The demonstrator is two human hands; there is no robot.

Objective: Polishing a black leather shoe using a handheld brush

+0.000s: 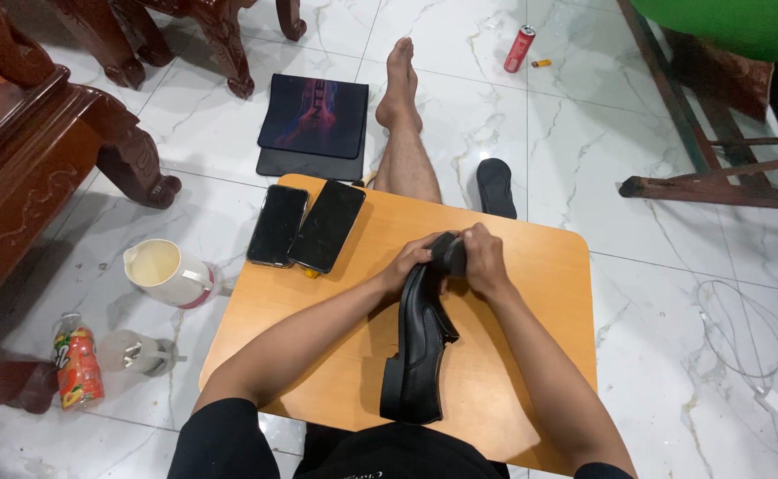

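A glossy black leather dress shoe (420, 346) lies on the small orange-brown wooden counter (548, 266) with rounded corners, its long axis running almost straight away from the person and leaning slightly to the right at the far end. The chunky heel sits nearest the person's body, at the near edge of the counter, and the toe points away, toward the outstretched bare leg on the white marble floor (690, 355). The shoe seems tipped a little onto its side, so that the sole edge and the heel block show on the left. The left hand (408, 262) wraps the toe end from the left, its fingers curled shut around the leather, while the right hand (482, 259) closes over a dark pad or cloth (449, 251) and presses it against the toe; exactly what that dark piece is I cannot tell. Judging by this, the work is at the toe cap; the whole upper looks evenly glossy, so I cannot say which parts are already treated and which are left. Two black smartphones (309, 226) lie side by side at the far left corner of the counter, well apart from the shoe, and a white plastic jug (165, 273) stands on the floor just to the left.
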